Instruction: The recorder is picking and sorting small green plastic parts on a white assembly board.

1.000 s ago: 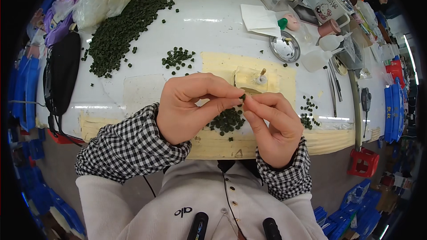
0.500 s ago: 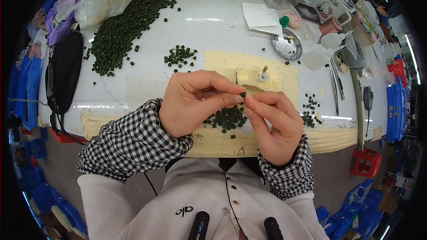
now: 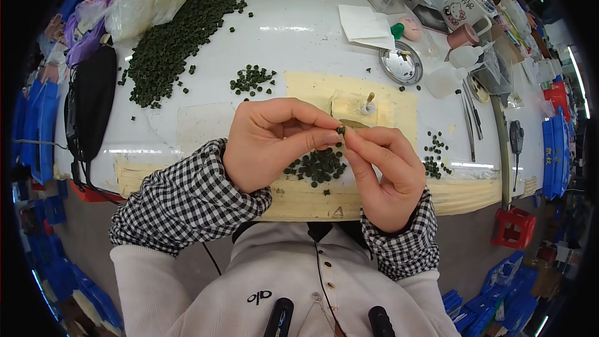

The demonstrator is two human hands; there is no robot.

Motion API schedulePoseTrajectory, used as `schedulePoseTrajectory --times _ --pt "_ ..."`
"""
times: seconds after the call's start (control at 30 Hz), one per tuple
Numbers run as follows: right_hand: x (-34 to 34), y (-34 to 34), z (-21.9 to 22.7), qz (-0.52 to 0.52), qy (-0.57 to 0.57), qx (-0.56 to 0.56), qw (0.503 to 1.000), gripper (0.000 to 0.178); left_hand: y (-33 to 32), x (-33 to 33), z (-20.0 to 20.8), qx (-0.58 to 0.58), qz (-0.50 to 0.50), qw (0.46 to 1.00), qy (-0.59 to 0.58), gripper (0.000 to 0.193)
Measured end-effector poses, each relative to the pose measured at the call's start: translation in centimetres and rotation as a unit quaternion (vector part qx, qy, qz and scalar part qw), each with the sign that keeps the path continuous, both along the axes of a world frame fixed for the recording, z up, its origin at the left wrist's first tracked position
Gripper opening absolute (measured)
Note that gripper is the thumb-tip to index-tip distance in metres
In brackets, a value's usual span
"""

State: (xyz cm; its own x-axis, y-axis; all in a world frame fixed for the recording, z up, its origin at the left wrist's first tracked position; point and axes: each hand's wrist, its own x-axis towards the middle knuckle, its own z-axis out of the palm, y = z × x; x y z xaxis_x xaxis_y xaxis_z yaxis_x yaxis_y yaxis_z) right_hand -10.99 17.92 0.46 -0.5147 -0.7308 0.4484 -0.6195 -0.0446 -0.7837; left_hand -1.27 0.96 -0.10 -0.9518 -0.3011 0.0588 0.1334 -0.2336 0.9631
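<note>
Thumb and forefinger of my left hand [image 3: 268, 143] are closed on a small dark green spool-shaped piece [image 3: 340, 130]. My right hand [image 3: 390, 178] meets it from the other side, its thumb and forefinger pinched against the piece; anything else between those fingertips is too small to make out. Under the hands lies a cluster of similar dark green pieces [image 3: 317, 168], partly covered by my left hand. Just beyond my fingertips stands a yellow-taped block [image 3: 349, 108] with a short wooden peg [image 3: 370, 98] upright in it.
A large heap of green pieces [image 3: 168, 43] spreads at the far left, with smaller groups [image 3: 251, 79] nearer and at right [image 3: 435, 153]. A round metal lid [image 3: 400, 64], white tissue [image 3: 366, 25], squeeze bottle [image 3: 446, 80], tweezers [image 3: 467, 122] and mug [image 3: 465, 7] stand or lie rightward.
The piece has turned slightly between my fingertips, and my right fingers have shifted a little. Both hands otherwise keep their place.
</note>
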Motion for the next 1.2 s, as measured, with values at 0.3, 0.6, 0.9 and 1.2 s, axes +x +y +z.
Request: schedulePoseTrajectory --times 0.3,0.6,0.9,1.2 --pt "0.0 0.0 -0.1 0.006 -0.008 0.005 1.0 0.031 -0.2 0.2 -0.1 -0.134 0.01 0.991 0.023 0.018" --pt "-0.2 0.1 0.1 -0.027 -0.004 -0.008 1.0 0.03 0.0 0.1 0.2 -0.086 0.013 0.996 -0.007 0.016" --pt "-4.6 -1.5 1.8 -0.11 0.188 0.062 0.974 0.013 -0.2 0.2 0.4 -0.049 0.007 0.999 -0.019 0.014" --pt "-4.3 -1.5 2.1 -0.115 0.196 0.021 0.974 0.012 -0.3 0.3 0.2 -0.059 0.007 0.998 -0.024 0.016"
